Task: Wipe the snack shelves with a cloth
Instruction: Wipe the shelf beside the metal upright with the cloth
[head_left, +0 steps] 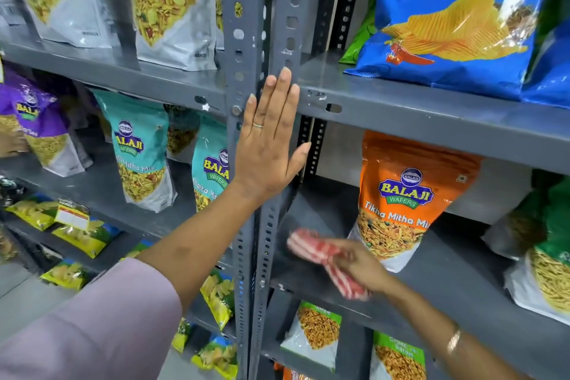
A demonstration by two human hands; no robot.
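My left hand (270,139) lies flat and open against the grey slotted upright post (243,25) between two shelf bays, fingers pointing up. My right hand (359,267) grips a red-and-white striped cloth (311,247), blurred by motion, on the grey middle shelf (447,259) of the right bay. The cloth rests on the shelf's left part, just left of an orange Balaji Tikha Mitha Mix bag (401,197) standing there.
A blue Crunchex chips bag (456,18) sits on the upper right shelf (431,108). Teal and purple Balaji bags (138,151) fill the left bay; yellow packets (83,234) lie lower. Green-topped bags (317,330) stand on the shelf below my right hand, and another bag (549,274) at far right.
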